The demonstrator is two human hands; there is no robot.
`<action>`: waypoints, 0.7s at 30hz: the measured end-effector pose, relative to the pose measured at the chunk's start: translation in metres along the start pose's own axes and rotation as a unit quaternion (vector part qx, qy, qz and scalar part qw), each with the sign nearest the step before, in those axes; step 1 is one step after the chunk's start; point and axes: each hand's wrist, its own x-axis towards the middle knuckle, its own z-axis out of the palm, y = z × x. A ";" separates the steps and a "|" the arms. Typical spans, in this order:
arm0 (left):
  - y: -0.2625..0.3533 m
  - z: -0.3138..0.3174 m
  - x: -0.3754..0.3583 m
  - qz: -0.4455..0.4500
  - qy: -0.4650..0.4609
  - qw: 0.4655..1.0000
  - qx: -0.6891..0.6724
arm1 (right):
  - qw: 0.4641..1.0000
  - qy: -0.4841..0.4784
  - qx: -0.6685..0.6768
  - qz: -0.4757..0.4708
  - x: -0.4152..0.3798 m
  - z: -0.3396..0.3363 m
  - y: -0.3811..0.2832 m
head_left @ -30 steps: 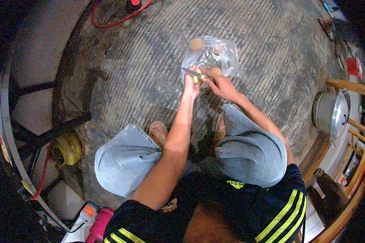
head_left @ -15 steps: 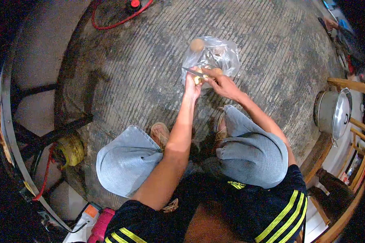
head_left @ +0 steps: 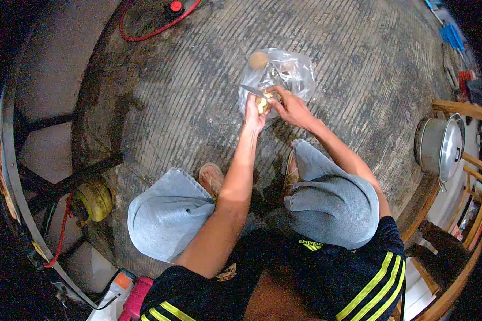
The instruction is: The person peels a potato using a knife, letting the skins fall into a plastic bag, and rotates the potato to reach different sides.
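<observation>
My left hand (head_left: pixel 253 119) is closed around a partly peeled potato (head_left: pixel 262 106), whose pale yellow flesh shows in patches. In my right hand (head_left: pixel 295 111) is a knife (head_left: pixel 251 90); its blade points left across the top of the potato. The handle is mostly hidden by my fingers. Just beyond and beneath both hands, a clear plastic bag (head_left: pixel 300 72) lies on the grooved floor. A round, brown potato (head_left: pixel 258 60) shows at the bag's far left side.
A lidded metal pot (head_left: pixel 434 147) stands at the right beside a wooden bench (head_left: pixel 460 109). To the left is a yellow-green gas cylinder (head_left: pixel 93 198) under a dark frame. A red hose (head_left: pixel 144 37) curves across the floor at the upper left. My knees flank my forearms.
The knife and my right hand have shifted slightly over the potato, and the right index finger is more raised. The person at the upper right edge has left the view.
</observation>
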 end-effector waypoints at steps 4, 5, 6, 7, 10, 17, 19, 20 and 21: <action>-0.001 0.003 0.000 0.005 -0.019 1.000 0.015 | 0.994 -0.013 0.108 0.004 0.005 0.002 0.017; -0.001 0.002 0.000 0.010 -0.022 1.000 0.013 | 0.994 0.021 0.087 -0.057 0.006 0.006 0.021; 0.002 0.005 0.000 0.013 0.004 1.000 0.002 | 0.990 0.055 0.064 -0.117 0.006 0.010 0.024; 0.005 0.007 0.001 0.017 0.031 0.999 -0.009 | 0.979 0.088 0.042 -0.177 0.007 0.014 0.027; 0.006 0.004 0.002 0.019 0.033 0.999 -0.029 | 0.985 0.073 0.009 -0.155 0.002 0.013 0.023; 0.001 -0.004 0.006 -0.002 -0.052 0.999 0.000 | 0.988 -0.060 0.136 0.039 0.001 -0.011 0.007; 0.008 0.007 -0.003 0.018 0.002 1.000 -0.025 | 0.991 0.005 0.104 -0.088 0.001 0.000 0.014; 0.012 0.008 -0.007 0.023 0.008 0.999 -0.026 | 0.984 0.036 0.088 -0.150 0.000 0.004 0.018; 0.012 0.007 -0.007 0.028 0.014 0.999 -0.027 | 0.987 0.022 0.083 -0.134 0.000 0.003 0.017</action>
